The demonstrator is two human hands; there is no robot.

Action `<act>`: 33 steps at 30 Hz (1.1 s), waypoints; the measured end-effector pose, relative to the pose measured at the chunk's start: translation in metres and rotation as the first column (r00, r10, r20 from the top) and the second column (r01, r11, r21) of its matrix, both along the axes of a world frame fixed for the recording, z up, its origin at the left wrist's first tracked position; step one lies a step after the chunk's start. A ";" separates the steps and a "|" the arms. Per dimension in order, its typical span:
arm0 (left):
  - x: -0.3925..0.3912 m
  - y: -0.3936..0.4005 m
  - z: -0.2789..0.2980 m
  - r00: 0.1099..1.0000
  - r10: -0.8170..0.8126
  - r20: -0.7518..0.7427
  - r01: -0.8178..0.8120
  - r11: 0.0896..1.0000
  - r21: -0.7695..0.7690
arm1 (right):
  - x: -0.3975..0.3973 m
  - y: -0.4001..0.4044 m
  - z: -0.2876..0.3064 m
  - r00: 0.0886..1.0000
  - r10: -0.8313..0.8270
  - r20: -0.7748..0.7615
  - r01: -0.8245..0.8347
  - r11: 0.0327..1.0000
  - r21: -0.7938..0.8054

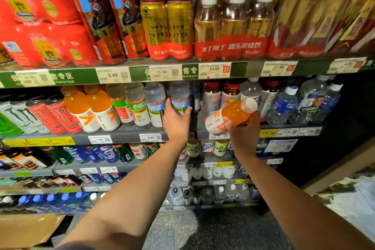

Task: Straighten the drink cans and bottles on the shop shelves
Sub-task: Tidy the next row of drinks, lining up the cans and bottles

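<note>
My right hand (242, 128) grips an orange drink bottle (233, 114) with a white cap, tilted so the cap points up and right, in front of the second shelf. My left hand (175, 119) reaches to a clear bottle with a blue label (179, 96) on that shelf, thumb on its left side and fingers on its right. To its left stand more clear bottles with blue and green labels (138, 105) and two upright orange bottles (89, 107). Red-capped bottles (212, 97) stand behind the held bottle.
The shelf edge (121, 136) carries price tags. Energy drink cans (50, 113) fill the left of this shelf, blue-labelled water bottles (284, 105) the right. Multipacks of cans and bottles (233, 26) sit on the shelf above. Lower shelves hold more bottles. A cardboard box (26, 229) lies bottom left.
</note>
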State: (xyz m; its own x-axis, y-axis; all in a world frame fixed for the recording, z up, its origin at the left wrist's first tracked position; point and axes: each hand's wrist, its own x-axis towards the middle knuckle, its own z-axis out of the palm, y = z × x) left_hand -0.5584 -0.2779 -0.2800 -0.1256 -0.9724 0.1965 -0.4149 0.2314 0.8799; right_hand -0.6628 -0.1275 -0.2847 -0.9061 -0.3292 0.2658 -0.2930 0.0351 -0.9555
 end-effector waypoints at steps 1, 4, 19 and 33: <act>-0.001 -0.002 0.000 1.000 -0.008 -0.004 0.008 1.000 -0.002 | -0.001 0.000 -0.001 1.000 0.006 0.006 -0.006 1.000 0.003; -0.001 -0.002 0.001 0.999 -0.009 -0.032 0.009 1.000 0.002 | -0.005 0.000 -0.001 1.000 0.012 0.017 -0.012 1.000 -0.004; 0.004 0.010 -0.007 0.987 -0.126 -0.098 0.122 0.991 -0.048 | -0.009 -0.005 -0.005 1.000 0.020 -0.001 -0.020 1.000 0.010; 0.049 -0.029 -0.011 0.965 0.239 -0.104 -0.239 0.971 0.016 | 0.022 -0.029 0.005 0.984 0.058 -0.168 -0.049 0.997 0.057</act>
